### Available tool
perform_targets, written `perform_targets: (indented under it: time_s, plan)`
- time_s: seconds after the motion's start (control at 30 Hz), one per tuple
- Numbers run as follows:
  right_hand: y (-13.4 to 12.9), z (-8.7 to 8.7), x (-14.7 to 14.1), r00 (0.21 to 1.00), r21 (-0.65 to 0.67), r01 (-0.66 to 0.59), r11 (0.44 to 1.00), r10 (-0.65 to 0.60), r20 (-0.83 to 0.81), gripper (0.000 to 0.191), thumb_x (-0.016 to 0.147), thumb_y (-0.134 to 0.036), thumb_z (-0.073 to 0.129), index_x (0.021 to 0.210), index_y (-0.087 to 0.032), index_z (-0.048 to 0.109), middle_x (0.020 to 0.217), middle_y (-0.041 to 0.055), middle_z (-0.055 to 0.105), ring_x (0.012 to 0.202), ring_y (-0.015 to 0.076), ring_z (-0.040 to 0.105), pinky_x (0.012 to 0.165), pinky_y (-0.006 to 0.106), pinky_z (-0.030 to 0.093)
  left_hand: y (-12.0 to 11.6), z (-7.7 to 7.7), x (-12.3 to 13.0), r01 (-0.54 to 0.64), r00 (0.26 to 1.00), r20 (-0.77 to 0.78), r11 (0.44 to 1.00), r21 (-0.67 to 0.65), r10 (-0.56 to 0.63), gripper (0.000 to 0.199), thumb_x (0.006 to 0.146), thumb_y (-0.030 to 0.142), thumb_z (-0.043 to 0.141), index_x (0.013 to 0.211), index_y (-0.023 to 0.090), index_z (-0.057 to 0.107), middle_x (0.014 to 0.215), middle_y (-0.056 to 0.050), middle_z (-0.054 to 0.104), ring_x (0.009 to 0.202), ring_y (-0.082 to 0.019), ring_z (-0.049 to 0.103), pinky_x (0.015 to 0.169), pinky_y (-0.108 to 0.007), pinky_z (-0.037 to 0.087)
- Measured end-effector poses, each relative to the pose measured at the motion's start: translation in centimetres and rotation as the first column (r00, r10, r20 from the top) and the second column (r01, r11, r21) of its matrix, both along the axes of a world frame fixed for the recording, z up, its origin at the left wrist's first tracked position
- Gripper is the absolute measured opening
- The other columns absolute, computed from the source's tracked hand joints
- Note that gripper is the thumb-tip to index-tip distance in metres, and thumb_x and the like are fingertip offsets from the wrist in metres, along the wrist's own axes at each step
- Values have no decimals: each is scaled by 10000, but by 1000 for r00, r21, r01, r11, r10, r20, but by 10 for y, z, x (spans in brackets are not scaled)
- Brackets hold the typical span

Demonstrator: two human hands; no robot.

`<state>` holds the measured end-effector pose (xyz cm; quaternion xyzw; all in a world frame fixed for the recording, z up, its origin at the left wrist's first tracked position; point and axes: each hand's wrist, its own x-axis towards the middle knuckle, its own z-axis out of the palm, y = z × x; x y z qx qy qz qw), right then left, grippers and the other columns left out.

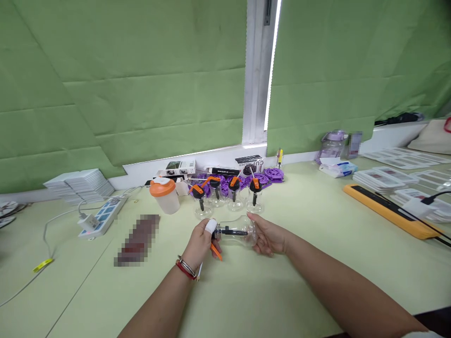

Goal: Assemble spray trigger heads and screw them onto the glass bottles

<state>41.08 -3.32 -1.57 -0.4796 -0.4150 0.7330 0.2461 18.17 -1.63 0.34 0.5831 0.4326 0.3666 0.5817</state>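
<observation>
A clear, waisted bottle lies sideways between my hands above the table, with a dark rod inside it. My left hand wraps around its black top end, where an orange lever sticks out below my fingers. A white covering wraps my left thumb. My right hand grips the bottle's wide base, fingers closed around it. Just behind stand several similar clear bottles upright, with black-and-orange tops. Whatever lies under my fingers is hidden.
Purple wheel-like parts and small boxes sit behind the bottles. An orange-lidded cup and a power strip are to the left. To the right lie a yellow bar-shaped device and a tissue pack.
</observation>
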Motion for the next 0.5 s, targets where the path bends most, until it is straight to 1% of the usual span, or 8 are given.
perform_targets:
  time_s: [0.13,0.2,0.23,0.3,0.37,0.43,0.47,0.5]
  plan:
    - [2,-1,2,998,-94,-52,994,49,-35,843,725,-827,160,754,-107,599,448,83,590,228,80,370,234,183,255,-4,6,0,9,999,-40,997,80,-6,317,822,512,448,788,197,448,585,35,530,378,-140,567,308,-222,410]
    - [2,-2,1,998,-100,-35,994,28,-64,823,737,-815,180,792,-108,598,484,84,603,259,91,408,245,186,279,-4,6,-1,9,997,-78,992,125,1,303,836,505,432,823,203,452,560,46,509,380,-140,565,312,-214,406]
    - [1,-3,-1,996,-79,-8,997,1,-92,776,759,-789,216,823,-114,592,518,81,616,295,99,451,268,187,317,-3,6,-2,6,996,-92,989,145,7,298,842,505,423,845,208,452,565,48,506,386,-142,572,308,-208,397]
    - [-1,-3,-4,985,15,58,998,-55,-165,611,807,-697,330,886,-137,564,602,66,638,399,119,540,350,202,412,-2,7,-4,-8,994,-108,985,173,27,300,850,509,402,874,214,452,599,42,518,401,-146,589,294,-194,371]
    - [-3,-3,-7,973,145,99,985,-65,-222,465,831,-598,425,942,-158,525,674,49,638,480,136,584,437,243,474,-1,8,-6,-26,992,-113,982,186,47,313,848,515,398,871,210,461,627,30,537,395,-140,589,280,-181,340]
    - [-5,-2,-8,975,291,108,951,-44,-218,427,832,-545,478,1031,-168,484,737,43,625,524,142,590,497,284,498,-1,10,-7,-47,992,-108,983,175,67,332,834,527,413,855,202,474,622,25,547,376,-132,578,269,-174,318]
    - [-6,-1,-8,981,376,104,921,-34,-189,447,819,-521,522,1096,-175,457,794,47,620,575,144,600,545,302,512,-1,11,-7,-63,992,-99,986,153,79,343,827,537,418,852,199,476,610,26,546,365,-131,572,262,-173,309]
    - [-8,1,-7,989,472,94,876,-30,-142,501,793,-485,583,1162,-187,423,877,58,611,663,151,613,620,322,524,-1,11,-7,-83,992,-85,989,120,93,356,822,548,417,852,199,474,596,29,544,355,-134,567,255,-174,301]
